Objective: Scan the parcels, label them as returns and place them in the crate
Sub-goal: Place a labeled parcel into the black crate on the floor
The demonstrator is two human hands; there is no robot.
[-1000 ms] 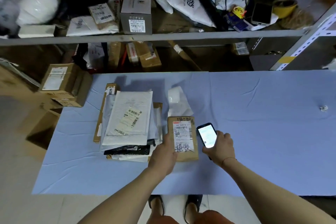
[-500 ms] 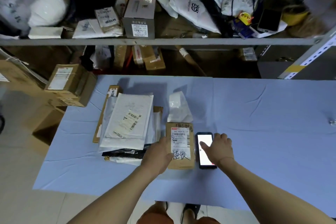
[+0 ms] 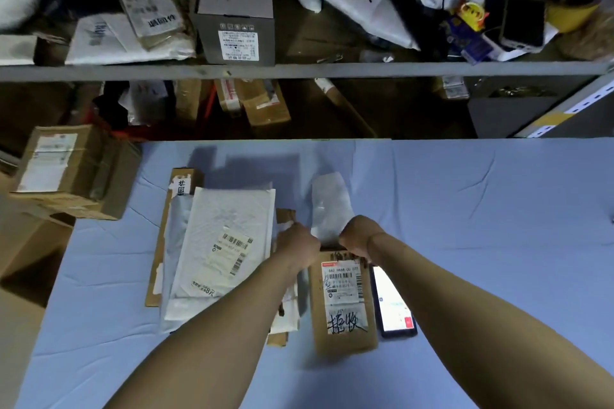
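Note:
A small brown parcel (image 3: 344,339) with a shipping label and black handwriting lies flat on the blue table (image 3: 481,242). A phone (image 3: 393,304) with a lit screen lies just right of it. Beyond the brown parcel lies a small white plastic-wrapped parcel (image 3: 329,202). My left hand (image 3: 297,242) and my right hand (image 3: 355,236) sit at its near edge, fingers curled, and seem to pinch it from both sides. My fingertips are hidden. A stack of white mailers and flat cardboard parcels (image 3: 222,242) lies to the left.
A brown carton (image 3: 73,173) and more cardboard stand off the table's left edge. Behind the table a metal shelf (image 3: 299,70) carries boxes, bags and a second phone (image 3: 523,21). A shelf upright (image 3: 564,109) stands at the far right.
My right hand has laid the phone on the table beside the brown parcel. My left hand has left the brown parcel. Both hands have moved forward to the white plastic-wrapped parcel.

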